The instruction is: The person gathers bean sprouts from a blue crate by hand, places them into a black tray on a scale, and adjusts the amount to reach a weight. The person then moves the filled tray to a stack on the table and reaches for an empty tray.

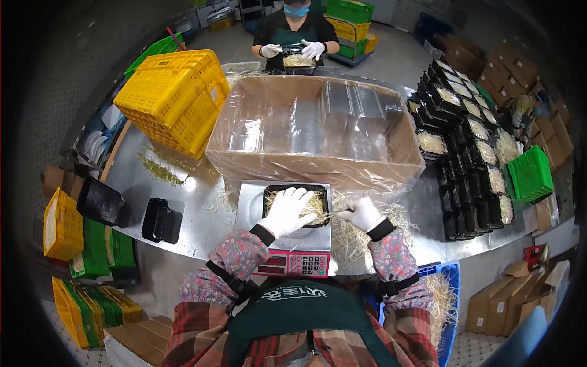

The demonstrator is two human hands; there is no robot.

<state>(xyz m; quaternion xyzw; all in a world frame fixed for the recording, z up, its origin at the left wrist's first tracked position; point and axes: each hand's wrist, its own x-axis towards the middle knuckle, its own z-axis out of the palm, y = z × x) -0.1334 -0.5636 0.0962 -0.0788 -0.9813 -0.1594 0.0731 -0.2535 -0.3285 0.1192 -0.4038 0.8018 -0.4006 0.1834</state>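
A black tray (pixel 267 199) filled with pale bean sprouts sits on the silver scale (pixel 249 211) with a red keypad panel. My left hand (pixel 286 212), in a white glove, lies spread over the sprouts in the tray, fingers apart. Just right of the tray, my right hand (pixel 362 214), also gloved, is closed in a pinch at a few strands of sprouts. Below and around it, loose sprouts (pixel 351 244) lie heaped on the metal table beside the scale.
Behind the scale stands a plastic-lined carton (pixel 306 166) of clear lids. Yellow crates (pixel 171 98) stand at the left, an empty black tray (pixel 158 219) nearer. Filled trays (pixel 471 110) are stacked at the right. Across the table, a co-worker (pixel 296 30) handles another tray.
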